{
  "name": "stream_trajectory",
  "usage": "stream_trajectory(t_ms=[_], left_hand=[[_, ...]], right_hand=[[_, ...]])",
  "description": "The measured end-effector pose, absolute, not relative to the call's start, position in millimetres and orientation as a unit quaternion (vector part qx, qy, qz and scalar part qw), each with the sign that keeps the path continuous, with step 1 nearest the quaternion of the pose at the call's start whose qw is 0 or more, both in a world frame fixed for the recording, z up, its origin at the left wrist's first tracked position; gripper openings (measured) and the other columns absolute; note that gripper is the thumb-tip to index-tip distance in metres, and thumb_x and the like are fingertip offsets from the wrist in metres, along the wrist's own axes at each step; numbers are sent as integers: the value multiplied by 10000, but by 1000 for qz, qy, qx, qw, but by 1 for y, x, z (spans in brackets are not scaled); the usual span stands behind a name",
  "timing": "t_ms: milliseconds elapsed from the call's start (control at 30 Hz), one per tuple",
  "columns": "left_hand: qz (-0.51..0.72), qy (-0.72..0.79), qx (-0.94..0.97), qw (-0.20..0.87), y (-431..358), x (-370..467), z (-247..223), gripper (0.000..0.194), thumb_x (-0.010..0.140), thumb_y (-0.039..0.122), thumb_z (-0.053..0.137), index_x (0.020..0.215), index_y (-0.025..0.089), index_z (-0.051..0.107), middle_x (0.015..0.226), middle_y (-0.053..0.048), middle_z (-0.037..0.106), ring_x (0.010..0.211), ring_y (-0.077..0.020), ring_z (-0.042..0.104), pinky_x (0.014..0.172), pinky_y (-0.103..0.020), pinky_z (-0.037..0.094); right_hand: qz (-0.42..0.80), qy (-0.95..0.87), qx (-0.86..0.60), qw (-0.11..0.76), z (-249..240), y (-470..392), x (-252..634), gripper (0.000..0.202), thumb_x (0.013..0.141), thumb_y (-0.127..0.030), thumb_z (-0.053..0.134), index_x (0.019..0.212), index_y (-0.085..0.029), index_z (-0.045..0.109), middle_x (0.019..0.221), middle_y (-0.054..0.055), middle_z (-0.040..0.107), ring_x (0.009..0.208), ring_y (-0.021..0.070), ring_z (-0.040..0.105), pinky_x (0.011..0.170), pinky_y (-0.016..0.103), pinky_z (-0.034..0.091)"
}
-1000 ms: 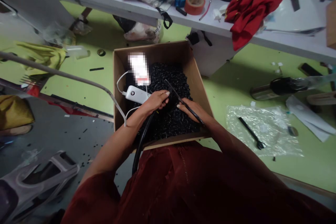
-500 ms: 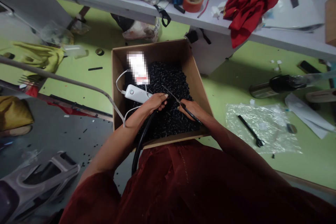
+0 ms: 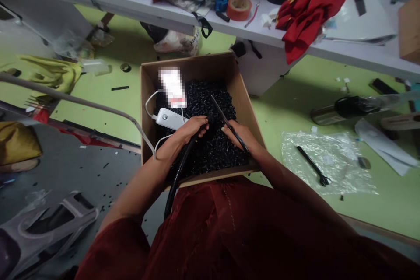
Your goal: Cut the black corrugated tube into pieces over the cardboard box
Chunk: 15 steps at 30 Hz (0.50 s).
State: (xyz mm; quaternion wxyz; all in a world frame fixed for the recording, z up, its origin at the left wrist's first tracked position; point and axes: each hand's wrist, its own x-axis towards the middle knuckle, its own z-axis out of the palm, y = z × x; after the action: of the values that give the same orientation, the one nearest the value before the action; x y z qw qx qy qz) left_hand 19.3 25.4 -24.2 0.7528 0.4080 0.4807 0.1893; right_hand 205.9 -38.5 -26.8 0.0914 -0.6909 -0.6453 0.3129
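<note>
My left hand (image 3: 196,127) is closed around a black corrugated tube (image 3: 179,169), low in the cardboard box (image 3: 254,113). The tube runs down from my fist over the box's near edge, and its dark tip merges with the heap beyond my fingers. In my right hand (image 3: 239,134) is what looks like a pair of scissors (image 3: 220,109), with a long thin blade and dark handles. The blade points away from me, to the right of my left fingers. Beneath both hands lies a heap of small black cut pieces (image 3: 213,153).
A white power bank (image 3: 169,118) with cables and a blurred phone-like item (image 3: 173,87) rest inside the box. A grey metal bar (image 3: 82,98) reaches in from the left. Ahead stands a cluttered white table (image 3: 262,37). Clear plastic (image 3: 288,175) and a bottle (image 3: 324,111) lie right.
The blade has swung up and away from my left fingers, pointing more forward. My left hand stays around the tube, with its thumb drawn in slightly.
</note>
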Motion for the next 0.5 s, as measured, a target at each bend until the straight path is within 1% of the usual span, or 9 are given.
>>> stream_trajectory(t_ms=[67, 100, 133, 200, 267, 333, 400, 500], left_hand=[[210, 437, 372, 792, 26, 16, -18, 67, 832, 113, 490, 824, 117, 556, 669, 6, 519, 431, -28, 415, 373, -150, 293], [220, 413, 356, 809, 26, 14, -14, 112, 830, 122, 507, 923, 122, 570, 692, 5, 527, 447, -32, 428, 388, -153, 310], [228, 390, 343, 824, 26, 12, -11, 205, 832, 146, 532, 1034, 137, 563, 712, 5, 534, 463, -38, 444, 401, -157, 327], [235, 351, 328, 845, 24, 9, -5, 392, 838, 225, 577, 1219, 190, 491, 733, 7, 542, 479, -54, 466, 410, -166, 339], [233, 320, 323, 860, 23, 6, -1, 487, 847, 299, 588, 1302, 247, 420, 715, 17, 535, 455, -55, 444, 390, -159, 303], [232, 306, 314, 868, 24, 5, 0, 448, 861, 339, 571, 1281, 258, 435, 666, 33, 500, 416, -41, 385, 370, -143, 241], [231, 310, 300, 872, 24, 4, 0, 353, 882, 377, 529, 1192, 209, 503, 621, 43, 450, 393, -29, 326, 357, -140, 197], [239, 342, 302, 857, 25, 6, -2, 335, 906, 407, 471, 1080, 135, 561, 612, 41, 419, 391, -23, 298, 351, -149, 188]], right_hand=[[341, -625, -690, 130, -26, -39, 207, 225, 907, -374, 443, 1021, -216, 556, 808, 39, 688, 719, 185, 659, 665, 264, 467], [352, -616, -689, 145, -26, -39, 208, 235, 905, -379, 449, 1045, -218, 548, 807, 34, 687, 696, 176, 653, 663, 265, 474], [362, -611, -687, 157, -27, -40, 209, 248, 902, -386, 455, 1063, -219, 542, 813, 32, 686, 682, 169, 648, 663, 266, 480], [379, -603, -680, 175, -30, -40, 211, 275, 903, -404, 450, 1090, -220, 533, 827, 33, 684, 661, 160, 638, 653, 266, 487], [392, -599, -674, 181, -32, -39, 213, 303, 907, -429, 438, 1109, -221, 527, 822, 32, 676, 638, 154, 628, 625, 262, 487], [392, -602, -671, 182, -35, -39, 214, 335, 910, -453, 428, 1137, -223, 516, 810, 30, 669, 625, 153, 620, 603, 259, 483], [389, -606, -670, 180, -37, -39, 215, 371, 906, -472, 435, 1181, -228, 491, 802, 25, 666, 623, 155, 617, 597, 261, 480], [393, -610, -665, 177, -40, -39, 216, 393, 898, -497, 447, 1188, -233, 478, 816, 24, 668, 646, 161, 623, 616, 272, 485]])
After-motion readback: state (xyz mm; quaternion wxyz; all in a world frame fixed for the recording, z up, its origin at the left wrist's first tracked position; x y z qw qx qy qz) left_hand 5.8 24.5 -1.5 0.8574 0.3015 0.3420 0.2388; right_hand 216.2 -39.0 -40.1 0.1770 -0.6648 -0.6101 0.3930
